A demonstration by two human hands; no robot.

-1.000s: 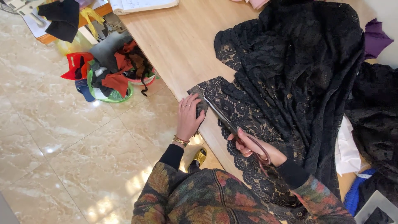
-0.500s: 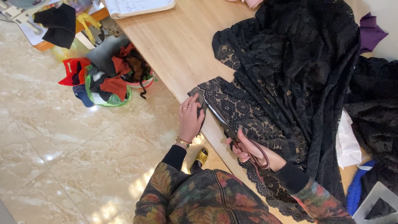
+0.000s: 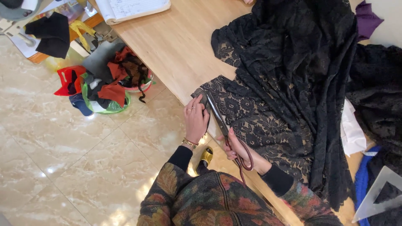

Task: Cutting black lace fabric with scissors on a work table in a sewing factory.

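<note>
right hand (image 3: 240, 150) grips the dark-red handles of long steel scissors (image 3: 228, 132), fingers through the loops, blades running along the near edge of the black floral lace fabric (image 3: 289, 83). that lace sprawls across the big pale wooden table (image 3: 176, 46), one flat corner at the table's front edge. left hand (image 3: 196, 119) lies open and flat, pressing down the lace corner just beside the blades, holding nothing. down on the glossy marble floor (image 3: 63, 167), a green basket of red and grey fabric scraps (image 3: 106, 86) sits well apart.
</note>
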